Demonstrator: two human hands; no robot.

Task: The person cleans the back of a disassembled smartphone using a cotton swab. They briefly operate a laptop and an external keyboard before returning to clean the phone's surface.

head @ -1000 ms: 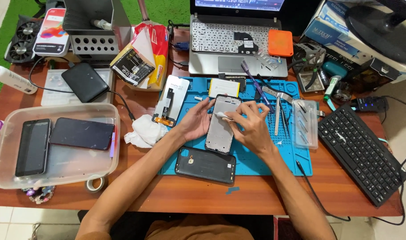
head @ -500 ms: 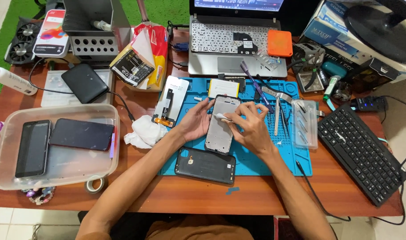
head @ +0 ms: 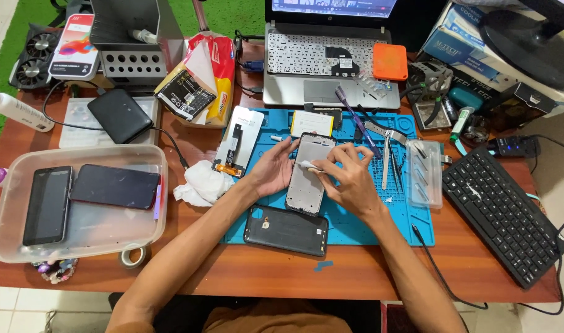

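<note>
The left hand lies with the fingers spread and open against the left edge of a phone frame, pressing it flat so that it does not slide. This frame lies face up in the middle of the blue work mat, which is on the wooden bench. The right hand is closed around a small white wipe, pinched between thumb and fingers and touching the upper part of the frame; the hand is bent over it, so the wipe meets the surface directly. Just below the frame, on the same mat, a black back cover lies apart from it. To the left of the mat there is a crumpled white tissue, and a detached screen panel lies near the left hand. Tweezers and a clear parts box are on the right side of the mat, near the right hand. A clear plastic tray with two phones stands well apart at the left.
</note>
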